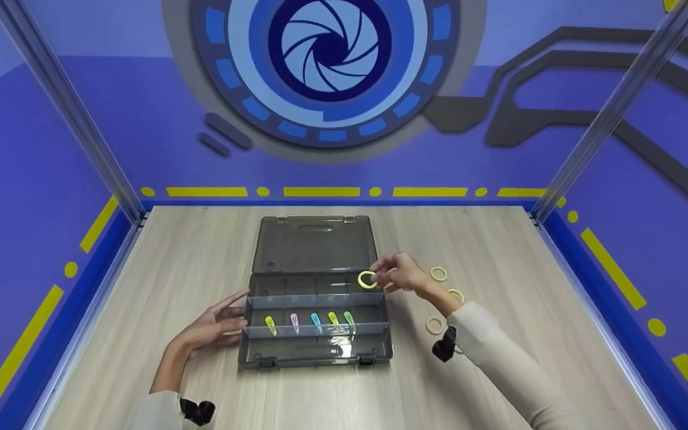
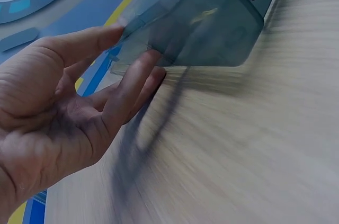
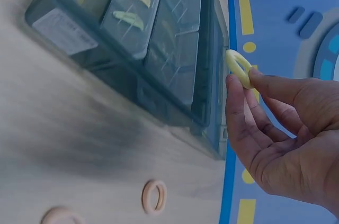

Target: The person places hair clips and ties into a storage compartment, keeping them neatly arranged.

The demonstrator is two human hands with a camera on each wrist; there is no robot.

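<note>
My right hand (image 1: 402, 273) pinches a yellow hair tie (image 1: 360, 283) between thumb and fingertips. It hangs over the right end of the back row of a grey see-through compartment box (image 1: 315, 361). In the right wrist view the hair tie (image 3: 231, 66) is raised beside the box's rim. Fingers extended, my left hand (image 1: 206, 330) touches the box's left wall; in the left wrist view its fingertips lie against that side. Several snap hair clips lie side by side in the middle row, among them a pink clip (image 1: 294, 323) and a blue clip (image 1: 315, 323).
The box's lid (image 1: 314, 245) lies open toward the back. Right of the box, several more hair ties are on the table (image 1: 200, 257), including a pale yellow one (image 1: 432, 275) and a beige one (image 1: 427, 326). Some are partly hidden by the right arm. Blue printed walls enclose the table.
</note>
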